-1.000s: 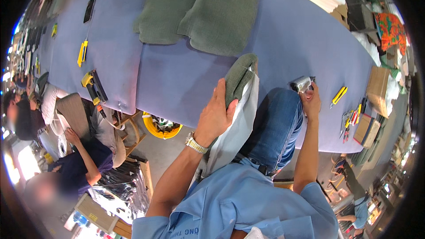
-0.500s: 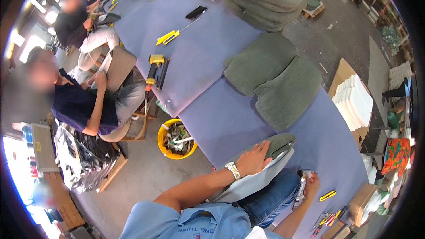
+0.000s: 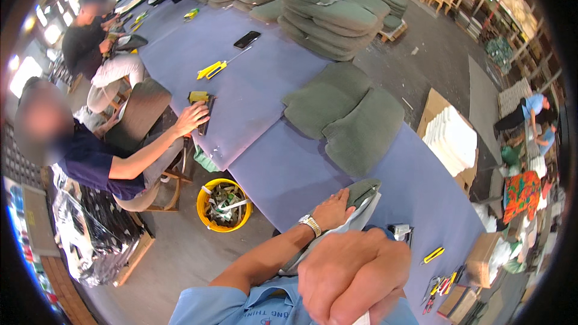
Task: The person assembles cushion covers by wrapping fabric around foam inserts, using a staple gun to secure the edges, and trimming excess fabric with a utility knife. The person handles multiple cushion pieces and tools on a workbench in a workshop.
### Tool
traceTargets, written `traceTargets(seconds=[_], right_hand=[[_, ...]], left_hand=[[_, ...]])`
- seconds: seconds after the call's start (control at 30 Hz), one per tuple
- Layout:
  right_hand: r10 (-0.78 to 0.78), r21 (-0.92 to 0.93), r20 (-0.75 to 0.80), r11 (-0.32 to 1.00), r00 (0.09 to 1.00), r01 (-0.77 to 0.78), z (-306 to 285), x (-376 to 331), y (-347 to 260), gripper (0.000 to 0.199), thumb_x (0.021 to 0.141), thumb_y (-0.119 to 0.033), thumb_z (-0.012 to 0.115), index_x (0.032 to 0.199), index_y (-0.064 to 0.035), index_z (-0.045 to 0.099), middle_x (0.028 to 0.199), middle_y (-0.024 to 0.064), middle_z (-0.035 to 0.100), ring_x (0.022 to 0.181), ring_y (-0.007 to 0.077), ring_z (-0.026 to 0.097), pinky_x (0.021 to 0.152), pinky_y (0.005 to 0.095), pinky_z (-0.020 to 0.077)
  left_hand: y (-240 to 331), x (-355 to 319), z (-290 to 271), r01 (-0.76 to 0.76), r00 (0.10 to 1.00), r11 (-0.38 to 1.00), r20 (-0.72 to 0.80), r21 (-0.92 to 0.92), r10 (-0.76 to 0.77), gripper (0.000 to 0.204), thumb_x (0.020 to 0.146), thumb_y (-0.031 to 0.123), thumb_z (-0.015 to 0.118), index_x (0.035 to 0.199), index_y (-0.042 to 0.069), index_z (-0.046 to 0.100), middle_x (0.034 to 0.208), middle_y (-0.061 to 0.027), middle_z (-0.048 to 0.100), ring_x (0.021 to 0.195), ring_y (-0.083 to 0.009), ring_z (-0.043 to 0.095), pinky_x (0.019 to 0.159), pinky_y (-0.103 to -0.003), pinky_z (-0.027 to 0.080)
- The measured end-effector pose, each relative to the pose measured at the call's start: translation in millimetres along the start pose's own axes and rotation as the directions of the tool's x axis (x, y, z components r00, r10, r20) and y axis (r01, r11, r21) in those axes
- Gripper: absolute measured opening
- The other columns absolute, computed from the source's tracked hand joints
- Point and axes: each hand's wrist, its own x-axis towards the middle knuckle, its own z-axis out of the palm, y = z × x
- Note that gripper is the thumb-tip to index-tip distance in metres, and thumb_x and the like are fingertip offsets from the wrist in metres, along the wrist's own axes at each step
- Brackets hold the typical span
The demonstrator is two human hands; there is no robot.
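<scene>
My left hand [image 3: 333, 210], below a metal-banded watch, grips the upper edge of a green fabric seat cushion [image 3: 363, 189] with a pale underside, tilted over my lap. Close to the camera, my right hand [image 3: 355, 274] is raised in a closed fist and covers much of the cushion. Whatever its fingers hold, if anything, is hidden. Beyond that fist, a small silvery box-like object [image 3: 400, 230] rests at the table edge. A yellow cutter knife [image 3: 433, 256] lies to its right. Two more green cushions [image 3: 364, 131] lie flat farther up the table.
On the left, a seated co-worker's hand [image 3: 192, 118] is on a yellow-and-black staple gun [image 3: 198, 97]. A yellow bucket of scraps [image 3: 201, 212] stands on the floor. Stacked cushions [image 3: 328, 21] rise at the far side. Pliers and scissors [image 3: 442, 283] lie at lower right.
My right hand has left the silvery object at the table edge and come up close to the camera, now closed. The co-worker has reached onto the staple gun. My view has shifted slightly.
</scene>
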Motion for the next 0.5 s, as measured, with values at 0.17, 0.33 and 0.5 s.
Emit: traceTargets(seconds=[0.17,0.33,0.5], right_hand=[[0.159,-0.127,0.014,0.98,0.987,-0.156,26.3,18.8,-10.4,0.033,0.104,-0.032,0.064,0.088,-0.0029,0.067,0.078,0.0111,0.07,0.06,0.0264,0.068,0.059,0.035,0.058],[0.076,-0.447,0.196,0.894,0.978,0.02,-9.3,6.1,-12.4,0.049,0.105,-0.038,0.061,0.109,0.0105,0.064,0.091,0.0262,0.071,0.065,0.0329,0.07,0.057,0.0391,0.0577],[-0.165,-0.595,-0.782,0.484,0.6,-0.642,-114.6,-174.6,-57.6,0.03,0.104,-0.016,0.057,0.128,0.0029,0.056,0.106,0.0187,0.067,0.087,0.0237,0.066,0.078,0.0353,0.0562]], left_hand=[[-4.4,-5.3,0.0,-0.022,0.998,1.0,-0.052,-0.013,0.021,0.072,0.103,0.042,0.053,0.155,-0.002,0.03,0.155,-0.0277,0.043,0.134,-0.0494,0.051,0.108,-0.056,0.047],[-11.1,-1.1,3.9,-0.055,0.995,0.998,-0.08,-0.02,0.053,0.07,0.103,0.042,0.053,0.153,-0.002,0.031,0.151,-0.0272,0.047,0.129,-0.0483,0.055,0.104,-0.057,0.049],[-5.1,0.5,-3.1,-0.026,1.0,0.997,-0.008,-0.071,0.026,0.069,0.102,0.043,0.052,0.151,-0.002,0.033,0.151,-0.0262,0.047,0.128,-0.0479,0.056,0.102,-0.057,0.051]])
